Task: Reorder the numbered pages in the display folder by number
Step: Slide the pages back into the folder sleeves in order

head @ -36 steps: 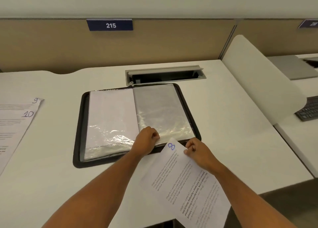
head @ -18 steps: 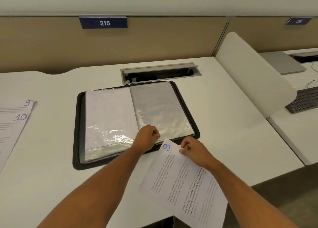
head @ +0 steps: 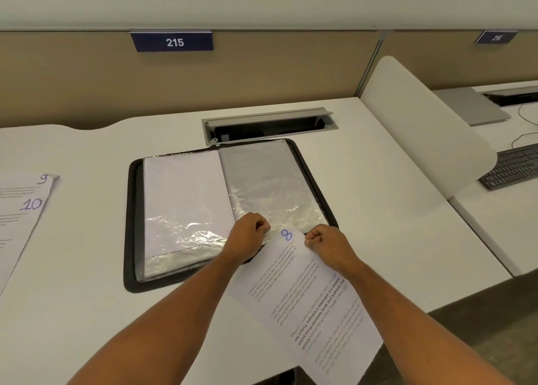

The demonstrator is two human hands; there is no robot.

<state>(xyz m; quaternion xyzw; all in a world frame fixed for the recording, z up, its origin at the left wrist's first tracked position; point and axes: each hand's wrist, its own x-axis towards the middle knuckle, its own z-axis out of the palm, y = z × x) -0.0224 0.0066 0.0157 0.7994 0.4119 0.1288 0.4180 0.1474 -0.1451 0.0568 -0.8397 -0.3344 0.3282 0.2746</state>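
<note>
Fingers of the right hand [head: 326, 243] curl in and pinch the top edge of the page marked 8 [head: 305, 294], near its upper right corner. The left hand [head: 247, 237] has its fingers curled too, pinching at the lower edge of the empty clear sleeve [head: 270, 192] on the right side of the folder [head: 132, 210]; whether it also catches the page's corner, I cannot tell. The handwritten blue 8 sits between the two hands, right at the sleeve's lower edge.

The page slants from there down toward the near edge of the desk [head: 378, 210] and hangs past it, its printed text running at an angle. The black folder lies open and flat in the middle of the desk. Its left sleeve [head: 186, 204] holds a white sheet showing a blank side; the right sleeve looks grey and shiny.

Two more sheets lie at the far left of the desk, overlapping, marked 9 [head: 43, 178] and 10 [head: 30, 204]. Behind the folder, an open cable tray [head: 267, 124] is set into the desk. A blue sign reading 215 [head: 172, 42] hangs on the tan partition. A white divider [head: 422, 131] stands at the right, with a keyboard [head: 512, 166] beyond it.
</note>
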